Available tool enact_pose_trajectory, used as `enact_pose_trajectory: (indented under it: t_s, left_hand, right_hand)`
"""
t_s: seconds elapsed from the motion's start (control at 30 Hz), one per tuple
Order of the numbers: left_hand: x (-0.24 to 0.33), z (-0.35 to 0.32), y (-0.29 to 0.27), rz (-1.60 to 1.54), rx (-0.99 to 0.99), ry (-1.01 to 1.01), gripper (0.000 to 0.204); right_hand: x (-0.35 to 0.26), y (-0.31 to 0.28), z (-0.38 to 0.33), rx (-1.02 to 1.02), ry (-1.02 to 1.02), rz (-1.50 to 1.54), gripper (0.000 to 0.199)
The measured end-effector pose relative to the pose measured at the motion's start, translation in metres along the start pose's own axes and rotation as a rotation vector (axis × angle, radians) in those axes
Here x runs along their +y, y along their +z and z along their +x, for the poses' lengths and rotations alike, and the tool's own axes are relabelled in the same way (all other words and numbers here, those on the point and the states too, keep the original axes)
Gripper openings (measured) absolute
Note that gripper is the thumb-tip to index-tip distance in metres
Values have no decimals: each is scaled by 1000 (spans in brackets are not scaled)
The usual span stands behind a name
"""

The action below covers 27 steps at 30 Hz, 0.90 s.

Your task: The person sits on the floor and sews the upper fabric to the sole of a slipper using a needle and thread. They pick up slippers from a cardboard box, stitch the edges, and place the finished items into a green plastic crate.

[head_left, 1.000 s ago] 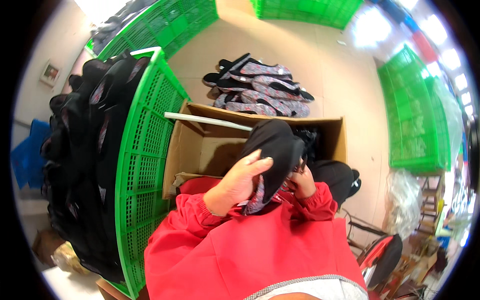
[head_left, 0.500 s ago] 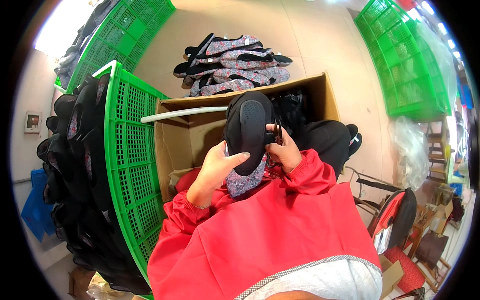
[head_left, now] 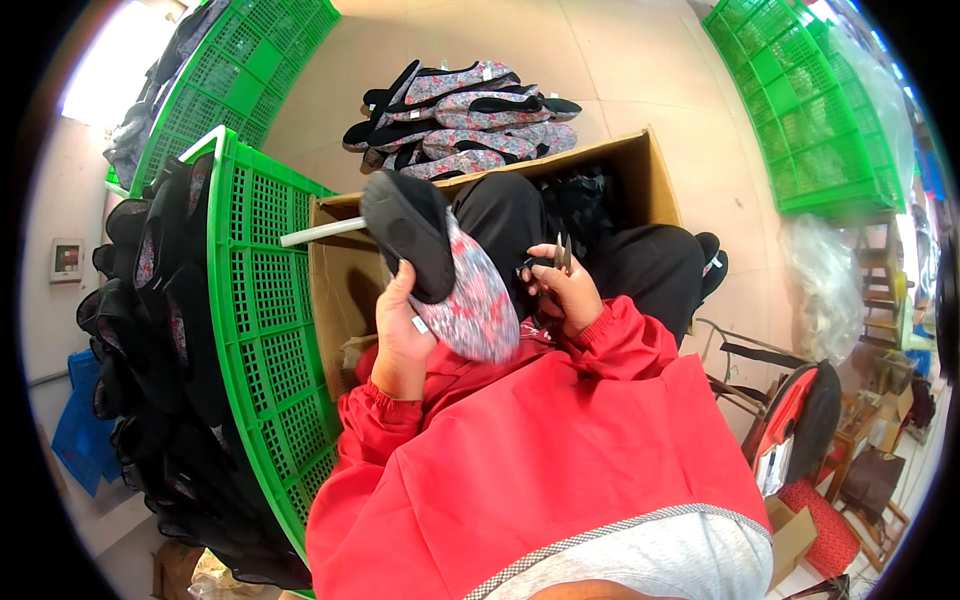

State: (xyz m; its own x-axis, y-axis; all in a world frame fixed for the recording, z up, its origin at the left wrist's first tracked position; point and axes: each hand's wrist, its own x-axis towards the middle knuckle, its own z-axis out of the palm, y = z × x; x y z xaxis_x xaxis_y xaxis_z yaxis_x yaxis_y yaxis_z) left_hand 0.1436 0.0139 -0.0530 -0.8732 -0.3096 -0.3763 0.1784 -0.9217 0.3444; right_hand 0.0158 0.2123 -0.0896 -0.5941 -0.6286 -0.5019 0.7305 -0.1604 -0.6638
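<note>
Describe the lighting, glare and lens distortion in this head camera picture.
Head view: strong fisheye bend, so the green crate and cardboard box edges curve toward a black rim; blown-out glare at upper left and upper right; even daylight on the floor, soft shadows; the shoe in the left hand and the small clippers in the right hand are sharp.

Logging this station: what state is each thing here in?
Left hand: closed on the shoe.
Shoe: held up, black sole showing.
Right hand: closed on small snips.
Snips: blades pointing up.
Cardboard box: open.
Green crate: packed with shoes.
Shoe pile: loose on the floor.
</note>
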Motion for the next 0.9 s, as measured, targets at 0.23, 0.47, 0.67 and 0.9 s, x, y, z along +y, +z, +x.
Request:
enact_pose_trajectory:
  t_s: [0.23, 0.47, 0.67, 0.9]
  left_hand:
    - [12, 13, -15, -157, 127, 41, 43]
    - [1, 13, -12, -140, 216, 60, 40]
    - [-13, 11, 9, -28, 300, 163, 35]
    - [-17, -3, 26, 85, 350, 117, 31]
  right_hand:
    - [2, 0, -8, -86, 5, -34, 24]
    - [6, 6, -12, -214, -47, -21, 39]
    - [6, 12, -17, -414, -132, -98, 59]
    - [19, 6, -14, -386, -374, -369, 55]
